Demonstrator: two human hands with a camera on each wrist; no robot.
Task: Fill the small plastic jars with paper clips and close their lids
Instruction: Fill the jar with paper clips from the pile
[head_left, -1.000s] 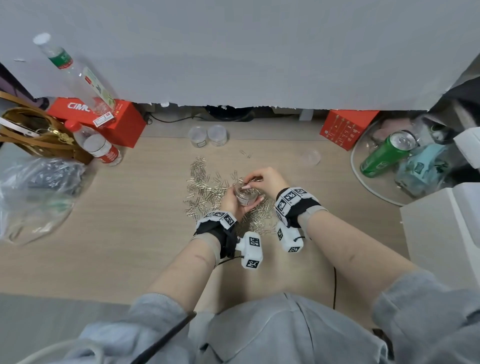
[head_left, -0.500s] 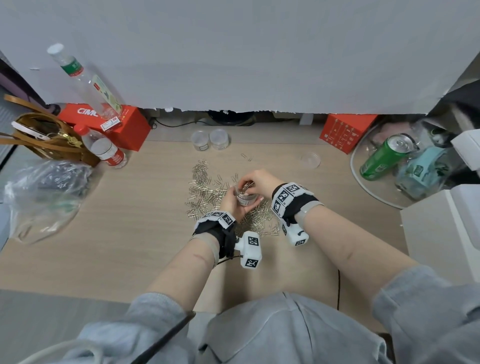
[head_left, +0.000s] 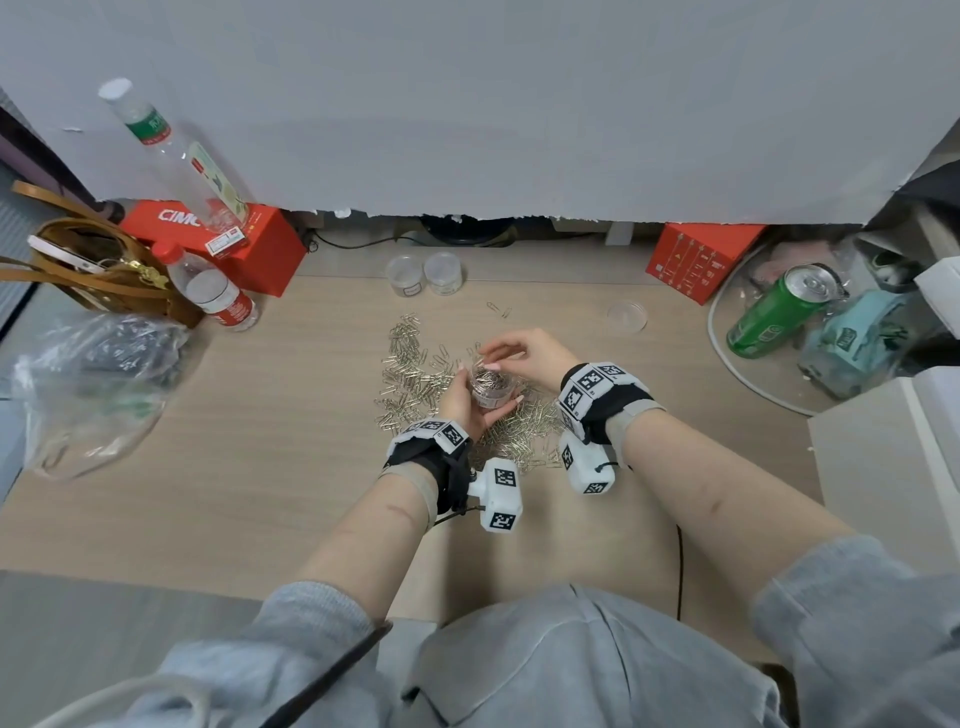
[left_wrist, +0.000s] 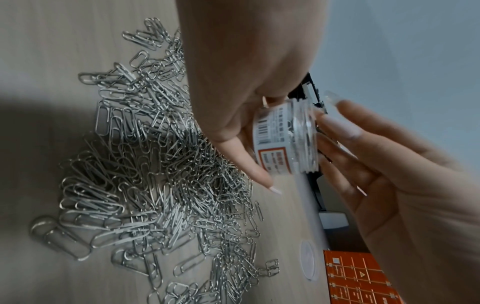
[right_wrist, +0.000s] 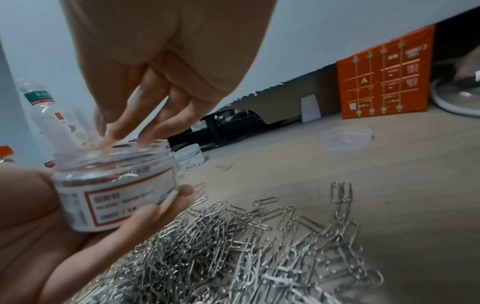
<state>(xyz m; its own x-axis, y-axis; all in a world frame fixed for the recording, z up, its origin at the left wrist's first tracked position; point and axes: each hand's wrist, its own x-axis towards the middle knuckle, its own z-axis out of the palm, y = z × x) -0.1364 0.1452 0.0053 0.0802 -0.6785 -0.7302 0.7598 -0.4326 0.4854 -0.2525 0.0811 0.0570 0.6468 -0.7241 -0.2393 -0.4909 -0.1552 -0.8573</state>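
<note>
On the wooden counter (head_left: 270, 467), above the paper clips (head_left: 415, 374) at its middle, the left hand (head_left: 460, 402) cups an open jar (head_left: 490, 391) while the right hand (head_left: 530, 353), fingers (right_wrist: 124, 127) loosely extended and holding nothing I can make out, tamps clips in; capping with the lid (head_left: 627, 315) near the far edge likely follows.

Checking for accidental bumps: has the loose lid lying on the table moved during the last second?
No. The loose lid keeps its place on the table, just left of the orange box and slightly nearer the person.
</note>
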